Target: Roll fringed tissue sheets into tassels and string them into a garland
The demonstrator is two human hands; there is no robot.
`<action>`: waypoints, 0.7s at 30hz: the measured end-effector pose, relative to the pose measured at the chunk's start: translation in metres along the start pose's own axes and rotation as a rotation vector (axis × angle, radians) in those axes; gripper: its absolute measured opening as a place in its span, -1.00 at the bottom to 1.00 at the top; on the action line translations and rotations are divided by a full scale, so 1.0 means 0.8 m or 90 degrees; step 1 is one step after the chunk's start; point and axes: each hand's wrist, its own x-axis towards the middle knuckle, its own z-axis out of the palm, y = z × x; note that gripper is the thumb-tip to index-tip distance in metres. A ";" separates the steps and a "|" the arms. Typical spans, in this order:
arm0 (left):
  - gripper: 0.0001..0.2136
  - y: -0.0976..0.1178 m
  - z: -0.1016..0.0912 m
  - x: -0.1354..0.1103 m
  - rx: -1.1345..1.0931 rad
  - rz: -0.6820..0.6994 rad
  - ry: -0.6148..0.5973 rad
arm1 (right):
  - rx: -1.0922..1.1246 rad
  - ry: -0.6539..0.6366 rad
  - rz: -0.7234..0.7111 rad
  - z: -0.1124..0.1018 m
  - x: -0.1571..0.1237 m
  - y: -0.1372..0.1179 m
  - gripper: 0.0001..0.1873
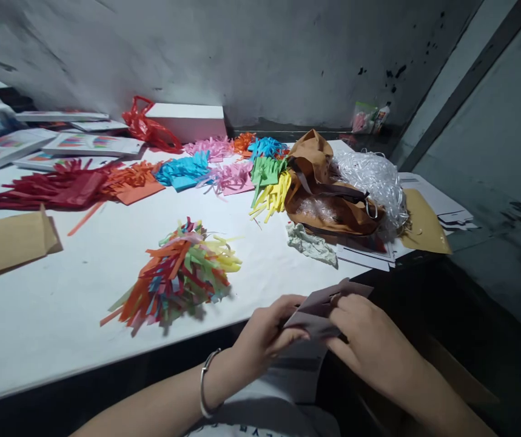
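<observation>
Both my hands hold a small pinkish-grey piece of folded paper [320, 309] just below the front edge of the white table [60, 297]. My left hand [262, 337], with a metal bangle at its wrist, pinches the paper's left side. My right hand [369, 340] grips its right side, fingers curled over it. On the table in front of my left hand lies a mixed bundle of coloured paper strips [176, 276].
Piles of cut paper strips run along the back: dark red [55, 188], orange [130, 179], blue [182, 170], pink [228, 176], green [267, 170], yellow [273, 197]. A brown bag [324, 194] with clear plastic [373, 179] sits right. A brown envelope [5, 243] lies left, a white box [187, 121] at the wall.
</observation>
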 end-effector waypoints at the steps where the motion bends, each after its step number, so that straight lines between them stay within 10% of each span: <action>1: -0.58 0.001 0.000 -0.001 0.009 0.015 -0.001 | -0.014 -0.026 -0.011 -0.004 0.004 0.003 -0.85; 14: -0.25 0.010 -0.001 0.001 0.218 0.106 0.184 | 0.167 -0.337 -0.025 -0.069 0.084 -0.002 -0.72; 18: 0.00 0.009 -0.002 -0.012 0.252 0.152 0.038 | 0.175 -0.321 -0.166 -0.074 0.093 -0.028 -0.69; 21: -0.27 0.009 -0.015 -0.014 0.209 0.109 -0.018 | 0.152 -0.267 -0.252 -0.080 0.086 -0.040 -0.73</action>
